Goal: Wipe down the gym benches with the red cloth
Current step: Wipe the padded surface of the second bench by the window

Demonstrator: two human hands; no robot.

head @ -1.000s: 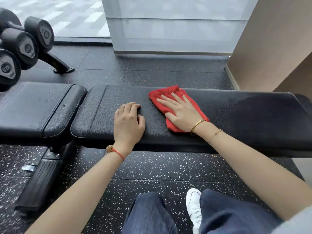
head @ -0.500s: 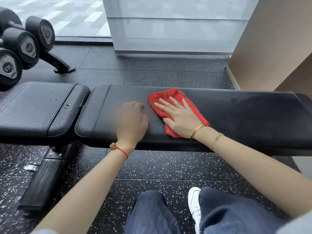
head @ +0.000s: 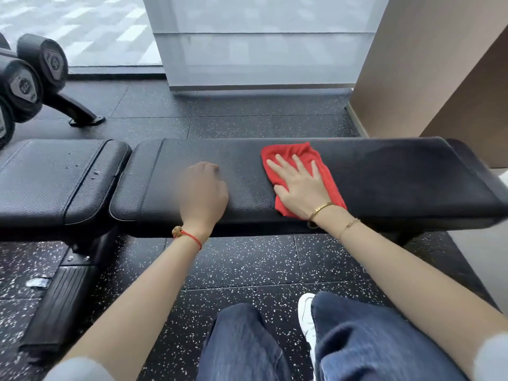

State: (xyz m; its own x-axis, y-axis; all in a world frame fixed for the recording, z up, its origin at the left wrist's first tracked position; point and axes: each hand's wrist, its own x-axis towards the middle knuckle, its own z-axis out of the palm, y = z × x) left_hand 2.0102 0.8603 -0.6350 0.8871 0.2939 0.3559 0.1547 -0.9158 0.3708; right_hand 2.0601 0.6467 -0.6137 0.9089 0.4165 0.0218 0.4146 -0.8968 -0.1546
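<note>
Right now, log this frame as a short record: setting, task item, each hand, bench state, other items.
setting: gym floor beside a window
task item: red cloth lying flat on the long bench pad
right hand: fingers spread straight, pressing the cloth onto the pad
left hand: resting on the same pad left of the cloth, fingers curled, holding nothing; blurred
bench state: pad right of the cloth looks darker; small specks on the seat pad to the left
other items: dumbbells on a rack at far left
</note>
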